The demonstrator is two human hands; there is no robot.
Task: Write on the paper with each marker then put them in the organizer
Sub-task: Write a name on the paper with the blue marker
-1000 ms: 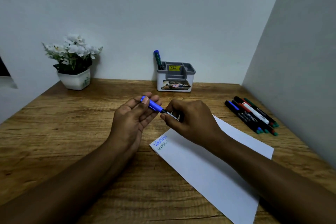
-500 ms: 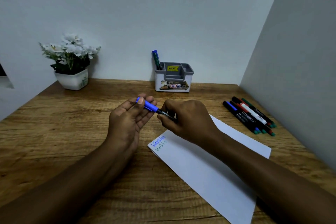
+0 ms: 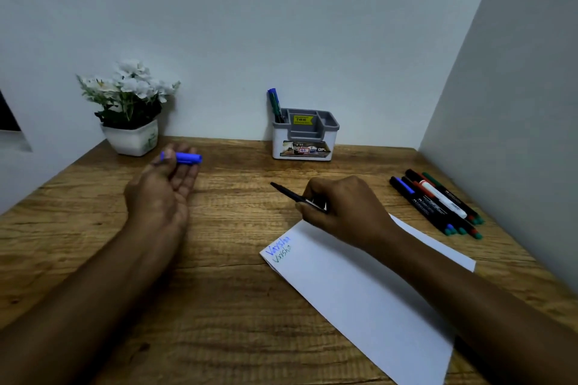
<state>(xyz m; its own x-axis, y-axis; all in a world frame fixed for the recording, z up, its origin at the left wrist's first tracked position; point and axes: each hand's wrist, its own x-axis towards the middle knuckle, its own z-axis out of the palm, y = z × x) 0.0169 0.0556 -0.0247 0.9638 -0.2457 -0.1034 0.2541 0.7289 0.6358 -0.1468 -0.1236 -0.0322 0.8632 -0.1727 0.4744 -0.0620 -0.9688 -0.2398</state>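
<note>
Two hands apart over the wooden desk [image 3: 219, 306], your left hand [image 3: 159, 194] pinching the blue cap [image 3: 184, 158], your right hand [image 3: 344, 206] gripping the uncapped marker [image 3: 292, 195] above the paper [image 3: 359, 297], organizer [image 3: 305, 134] against the wall with nothing before it, spare markers [image 3: 438, 201] at right, flower pot [image 3: 133, 137] far left.
</note>
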